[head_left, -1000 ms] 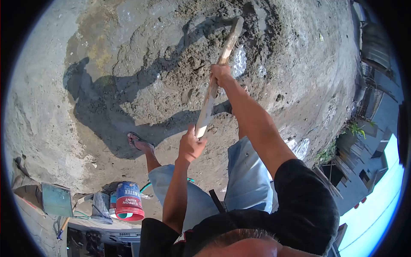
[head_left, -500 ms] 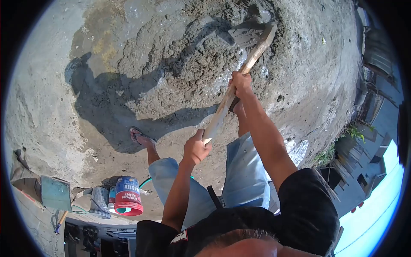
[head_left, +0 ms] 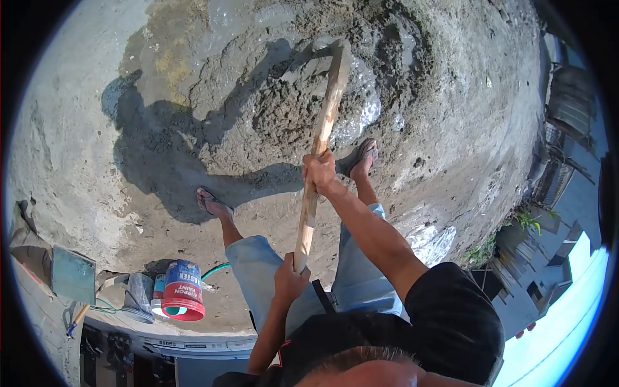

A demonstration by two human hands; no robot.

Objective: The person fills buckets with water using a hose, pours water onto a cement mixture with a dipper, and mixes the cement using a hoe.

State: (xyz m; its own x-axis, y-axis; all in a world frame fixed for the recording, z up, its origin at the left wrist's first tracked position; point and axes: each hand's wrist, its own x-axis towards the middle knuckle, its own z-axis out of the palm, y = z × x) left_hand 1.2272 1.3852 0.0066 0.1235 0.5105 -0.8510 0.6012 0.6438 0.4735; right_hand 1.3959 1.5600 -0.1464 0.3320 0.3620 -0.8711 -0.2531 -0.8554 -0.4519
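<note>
A long pale wooden handle (head_left: 326, 116) runs from near my waist up to a heap of wet grey mortar (head_left: 284, 106). It belongs to a hoe, whose blade is mostly buried or hidden at the far end. My right hand (head_left: 320, 171) is wrapped round the middle of the handle. Lower down, my left hand (head_left: 292, 278) grips the butt end, close to my thighs. Both feet, in flip-flops, stand at the near side of the heap, the left foot (head_left: 211, 201) in shadow and the right foot (head_left: 365, 161) beside the wet edge.
A red and blue paint bucket (head_left: 184, 291) stands at lower left, with a grey bucket (head_left: 138, 298) and a greenish panel (head_left: 73, 275) farther left. A green hose (head_left: 215, 269) runs behind my left leg. Clear plastic sheeting (head_left: 431, 245) lies on the ground at right.
The hoe has swung left and come nearer my body, its head leaving the heap's right side. Both hands moved down and left with it, still gripping the handle.
</note>
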